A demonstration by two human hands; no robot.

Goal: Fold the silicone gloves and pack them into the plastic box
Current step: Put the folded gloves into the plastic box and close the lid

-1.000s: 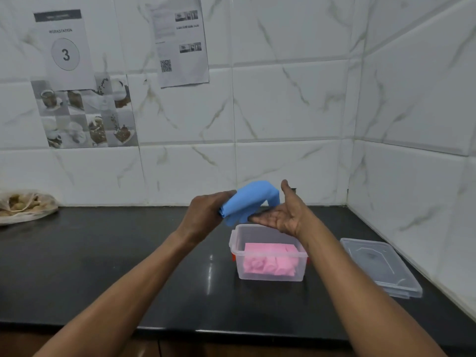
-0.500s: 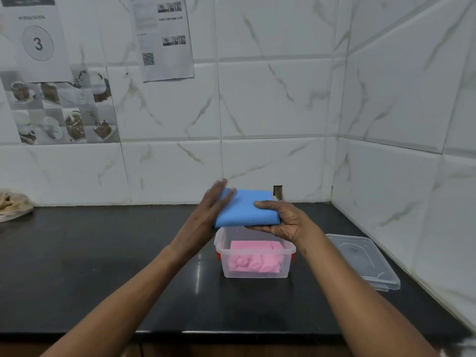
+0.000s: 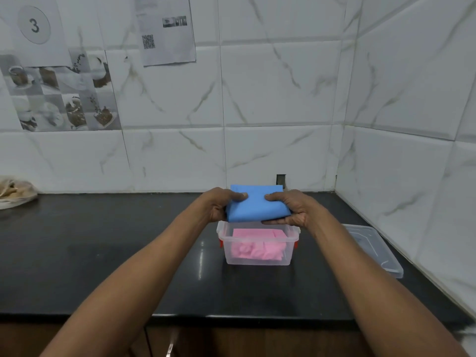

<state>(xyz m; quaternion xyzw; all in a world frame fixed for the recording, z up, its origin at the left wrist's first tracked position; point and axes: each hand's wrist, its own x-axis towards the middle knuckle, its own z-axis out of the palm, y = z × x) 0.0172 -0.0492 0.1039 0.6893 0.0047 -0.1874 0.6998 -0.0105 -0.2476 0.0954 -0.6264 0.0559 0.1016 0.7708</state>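
Folded blue glove (image 3: 257, 206) is held flat in the air directly above the open box (image 3: 227, 244), its near edge close over the box's back rim; whether it touches the rim cannot be told. Left hand (image 3: 219, 206) grips the glove's left edge, thumb on top and fingers curled underneath. Right hand (image 3: 295, 208) grips the right edge in the same way, thumb lying on the upper face and fingers wrapped below the near corner. The glove shows as a neat rectangle, top face smooth. The box is clear plastic, stands upright on the black counter (image 3: 103, 253) and has red clips (image 3: 221, 244) at both ends. A folded pink glove (image 3: 255, 247) lies inside it, filling most of the floor, with its top below the rim. The clear lid (image 3: 373, 249) lies flat on the counter to the right of the box, apart from it and near the side wall. A crumpled bag (image 3: 15, 191) sits at the far left of the counter against the tiled wall (image 3: 283, 99). Two printed sheets (image 3: 167, 29) are fixed to the tiles, one bearing the numeral 3.
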